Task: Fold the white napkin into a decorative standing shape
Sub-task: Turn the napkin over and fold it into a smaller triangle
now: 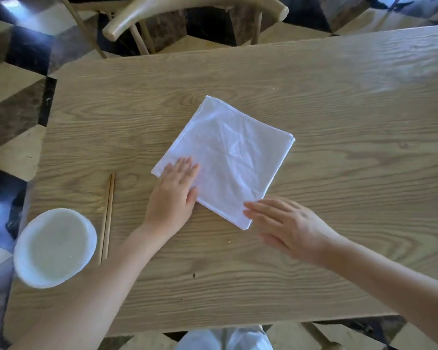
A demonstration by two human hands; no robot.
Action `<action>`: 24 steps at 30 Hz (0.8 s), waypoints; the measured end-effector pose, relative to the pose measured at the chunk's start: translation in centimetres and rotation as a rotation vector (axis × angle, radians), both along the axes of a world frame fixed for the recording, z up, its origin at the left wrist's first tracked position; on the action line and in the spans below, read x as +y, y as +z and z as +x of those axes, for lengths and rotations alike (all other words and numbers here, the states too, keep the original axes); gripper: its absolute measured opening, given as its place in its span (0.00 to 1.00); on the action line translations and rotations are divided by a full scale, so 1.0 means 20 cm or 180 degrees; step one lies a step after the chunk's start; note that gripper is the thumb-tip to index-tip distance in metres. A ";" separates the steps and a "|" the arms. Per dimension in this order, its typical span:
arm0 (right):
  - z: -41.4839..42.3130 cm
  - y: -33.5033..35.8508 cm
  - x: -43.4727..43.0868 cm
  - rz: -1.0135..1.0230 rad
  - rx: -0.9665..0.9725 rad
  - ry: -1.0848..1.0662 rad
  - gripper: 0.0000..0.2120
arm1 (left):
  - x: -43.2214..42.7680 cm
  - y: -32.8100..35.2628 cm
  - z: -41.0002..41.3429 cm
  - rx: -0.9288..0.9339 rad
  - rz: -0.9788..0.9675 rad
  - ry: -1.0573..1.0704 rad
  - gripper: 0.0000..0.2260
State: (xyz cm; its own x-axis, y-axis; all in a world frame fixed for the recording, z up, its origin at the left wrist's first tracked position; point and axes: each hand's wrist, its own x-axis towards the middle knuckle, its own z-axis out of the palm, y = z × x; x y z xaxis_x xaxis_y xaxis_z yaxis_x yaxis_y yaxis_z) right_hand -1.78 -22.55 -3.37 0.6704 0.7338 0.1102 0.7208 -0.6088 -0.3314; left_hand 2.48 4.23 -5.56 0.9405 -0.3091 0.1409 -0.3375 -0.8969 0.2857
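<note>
The napkin (228,160) lies flat in the middle of the table (339,97), folded into a square of several layers and turned like a diamond, with stacked hems showing at its far and right corners. So the flat folding looks begun, but nothing stands yet: I'd judge the task is in its early part, with the shaping folds and the standing-up all left to do.

The left hand (173,190) is spread open, palm down, pressing the napkin's left corner; it grips nothing. The right hand (286,226) is open too, fingers straight and together, its tips at the near corner of the napkin, smeared by motion; it seems to be smoothing, not holding.

Off to the left sit 2 chopsticks (108,218) side by side and, near them at the table edge, a white bowl (55,248). A chair (187,11) stands across the table.

I can read no brand, label or writing anywhere.
</note>
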 end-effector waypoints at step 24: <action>0.43 -0.05 -0.11 -0.0027 -0.0495 -0.0555 0.04 | 0.13 -0.02 -0.03 -0.0870 -0.0084 -0.0205 0.06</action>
State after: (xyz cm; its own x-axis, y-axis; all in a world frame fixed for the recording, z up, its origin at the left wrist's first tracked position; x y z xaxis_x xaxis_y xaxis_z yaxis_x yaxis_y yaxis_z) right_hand 6.81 -24.84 -4.44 0.7625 0.6097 0.2164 0.6465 -0.7308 -0.2190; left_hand 1.83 6.84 -6.00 0.8451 -0.3598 0.3955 -0.4614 -0.8645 0.1993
